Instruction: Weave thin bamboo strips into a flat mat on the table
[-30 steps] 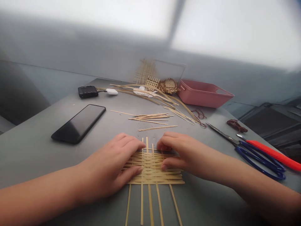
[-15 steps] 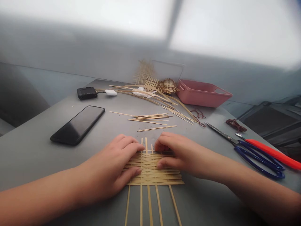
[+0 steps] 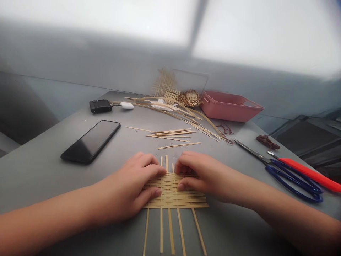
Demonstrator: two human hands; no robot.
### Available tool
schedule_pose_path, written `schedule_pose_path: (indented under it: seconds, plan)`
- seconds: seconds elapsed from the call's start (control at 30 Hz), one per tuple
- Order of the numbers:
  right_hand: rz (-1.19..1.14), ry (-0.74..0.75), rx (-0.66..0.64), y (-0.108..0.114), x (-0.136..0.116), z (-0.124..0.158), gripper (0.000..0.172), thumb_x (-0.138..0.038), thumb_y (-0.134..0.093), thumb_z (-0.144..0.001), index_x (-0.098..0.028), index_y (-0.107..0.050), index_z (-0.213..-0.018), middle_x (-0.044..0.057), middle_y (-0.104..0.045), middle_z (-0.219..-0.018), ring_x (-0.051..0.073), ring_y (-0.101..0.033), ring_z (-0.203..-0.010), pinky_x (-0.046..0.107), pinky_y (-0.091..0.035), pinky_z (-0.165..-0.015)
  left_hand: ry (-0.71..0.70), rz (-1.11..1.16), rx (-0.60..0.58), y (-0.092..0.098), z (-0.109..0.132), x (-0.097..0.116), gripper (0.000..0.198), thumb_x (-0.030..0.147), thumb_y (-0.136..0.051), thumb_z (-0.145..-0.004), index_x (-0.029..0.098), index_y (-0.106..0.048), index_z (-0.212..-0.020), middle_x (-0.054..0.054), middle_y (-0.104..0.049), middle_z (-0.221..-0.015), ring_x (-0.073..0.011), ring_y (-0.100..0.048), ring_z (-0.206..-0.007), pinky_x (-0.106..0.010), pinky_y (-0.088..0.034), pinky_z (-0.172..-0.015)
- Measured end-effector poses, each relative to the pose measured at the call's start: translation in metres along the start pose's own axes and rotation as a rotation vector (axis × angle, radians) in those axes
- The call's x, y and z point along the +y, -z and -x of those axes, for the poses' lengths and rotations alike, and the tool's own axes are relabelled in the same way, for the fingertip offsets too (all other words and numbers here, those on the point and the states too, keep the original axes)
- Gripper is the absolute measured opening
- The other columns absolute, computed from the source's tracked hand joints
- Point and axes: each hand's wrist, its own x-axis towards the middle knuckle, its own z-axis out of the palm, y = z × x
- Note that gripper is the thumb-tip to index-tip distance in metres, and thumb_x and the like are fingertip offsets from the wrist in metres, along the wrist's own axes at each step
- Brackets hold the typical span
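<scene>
A woven bamboo mat [image 3: 169, 193] lies in front of me, with long upright strips [image 3: 171, 231] running out below it and short ends poking up above. My left hand [image 3: 138, 181] grips its left side, thumb flat on the weave and index finger along the top edge. On the right, my right hand [image 3: 204, 172] has its fingers curled over the top edge and its thumb pressed on the weave. The far fingers of both hands are partly hidden. Beyond the mat lie several loose thin bamboo strips [image 3: 173, 134].
A phone [image 3: 91, 142] lies at left, with a black device [image 3: 100, 106] behind it. Scissors [image 3: 282, 175] and a red-handled tool [image 3: 310, 174] lie at right. A pink basket [image 3: 229, 108], woven pieces [image 3: 190, 97] and brown cord [image 3: 268, 142] are farther back.
My left index finger has slid a little to the right along the top edge. The right hand stays nearly where it was; the view has shifted slightly.
</scene>
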Motion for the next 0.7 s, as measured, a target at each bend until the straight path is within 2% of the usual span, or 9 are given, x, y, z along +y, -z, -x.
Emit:
schedule_pose_path:
  seconds: [0.23, 0.4, 0.53, 0.7]
  plan:
    - [0.015, -0.029, 0.002, 0.0, -0.003, 0.0, 0.017, -0.02, -0.074, -0.079, -0.019, -0.057, -0.081, 0.0, -0.06, -0.084, 0.015, -0.053, -0.075, 0.026, -0.039, -0.064, -0.01, 0.003, 0.059, -0.006, 0.003, -0.003, 0.029, 0.02, -0.053, -0.092, 0.021, -0.06, -0.119, -0.01, -0.059, -0.113, -0.0263, -0.056, -0.106, -0.042, -0.049, -0.094]
    - [0.026, -0.041, 0.003, 0.0, -0.004, 0.003, 0.017, -0.021, -0.072, -0.08, -0.02, -0.055, -0.082, 0.001, -0.06, -0.087, 0.017, -0.053, -0.079, 0.027, -0.039, -0.067, 0.047, -0.025, 0.211, -0.013, 0.008, -0.005, 0.054, 0.026, -0.056, -0.089, 0.018, -0.04, -0.139, -0.012, -0.06, -0.116, -0.0298, -0.056, -0.107, -0.047, -0.048, -0.095]
    - [0.019, -0.038, -0.001, 0.0, -0.005, 0.003, 0.019, -0.02, -0.071, -0.082, -0.02, -0.058, -0.096, 0.0, -0.059, -0.087, 0.017, -0.053, -0.08, 0.027, -0.04, -0.069, 0.084, -0.03, 0.216, -0.011, 0.009, -0.003, 0.057, 0.027, -0.058, -0.088, 0.018, -0.037, -0.14, -0.009, -0.062, -0.109, -0.0288, -0.059, -0.102, -0.047, -0.049, -0.092]
    - [-0.012, 0.011, -0.049, 0.001, -0.008, 0.002, 0.024, -0.015, -0.066, -0.086, -0.021, -0.062, -0.109, 0.002, -0.057, -0.098, 0.018, -0.055, -0.09, 0.029, -0.042, -0.078, 0.045, -0.042, 0.199, -0.013, 0.008, -0.004, 0.051, 0.025, -0.055, -0.09, 0.018, -0.04, -0.138, -0.011, -0.061, -0.117, -0.0294, -0.057, -0.109, -0.047, -0.048, -0.096]
